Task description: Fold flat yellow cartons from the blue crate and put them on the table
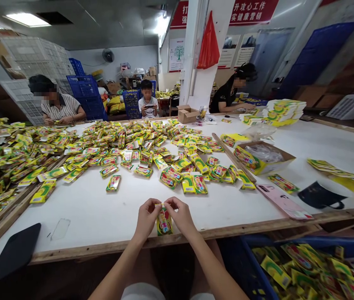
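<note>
Between my hands, close to the table's front edge, is a small yellow and green printed box [164,221]. My left hand [148,214] pinches its top left corner with thumb and forefinger. The top right corner is pinched by the fingers of my right hand [179,212]. The box's printed face is toward me, and its upper end is partly hidden behind my fingers. Beyond my hands lies a heap of similar small boxes [145,143], some with white flaps sticking out.
Wooden strips [233,157] divide the white table [101,216]. To the right are an opened carton [262,160], a pink phone [284,202] and a black cup [319,196]. A dark tablet-like object [17,250] overhangs the left edge. A blue crate [248,260] holds more boxes below. Several people sit beyond.
</note>
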`<action>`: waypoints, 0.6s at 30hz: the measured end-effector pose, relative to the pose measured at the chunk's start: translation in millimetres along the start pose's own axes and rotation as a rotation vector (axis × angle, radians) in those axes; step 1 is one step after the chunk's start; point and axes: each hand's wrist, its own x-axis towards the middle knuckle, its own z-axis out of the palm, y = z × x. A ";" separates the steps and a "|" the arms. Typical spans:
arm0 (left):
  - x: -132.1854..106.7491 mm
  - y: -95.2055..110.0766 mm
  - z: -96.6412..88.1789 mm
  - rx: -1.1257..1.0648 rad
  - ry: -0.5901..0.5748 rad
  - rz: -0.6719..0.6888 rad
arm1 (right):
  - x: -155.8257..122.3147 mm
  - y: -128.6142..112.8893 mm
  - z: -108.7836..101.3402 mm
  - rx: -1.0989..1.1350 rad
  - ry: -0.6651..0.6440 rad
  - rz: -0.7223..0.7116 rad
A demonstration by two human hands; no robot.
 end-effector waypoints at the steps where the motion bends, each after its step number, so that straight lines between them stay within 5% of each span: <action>1: 1.3 -0.8 0.0 -0.007 -0.004 -0.001 | 1.0 0.8 -0.7 -0.001 -0.006 0.003; 12: -12.4 -8.3 -7.4 0.044 -0.134 0.004 | -17.9 2.0 2.1 0.125 -0.018 0.021; 15: -1.0 -10.8 -26.8 0.255 -0.100 0.113 | -33.8 -8.6 -34.7 -0.043 0.158 -0.043; 18: 33.7 -11.1 -70.0 0.590 0.208 0.192 | -68.2 -11.4 -113.9 -0.408 0.496 -0.105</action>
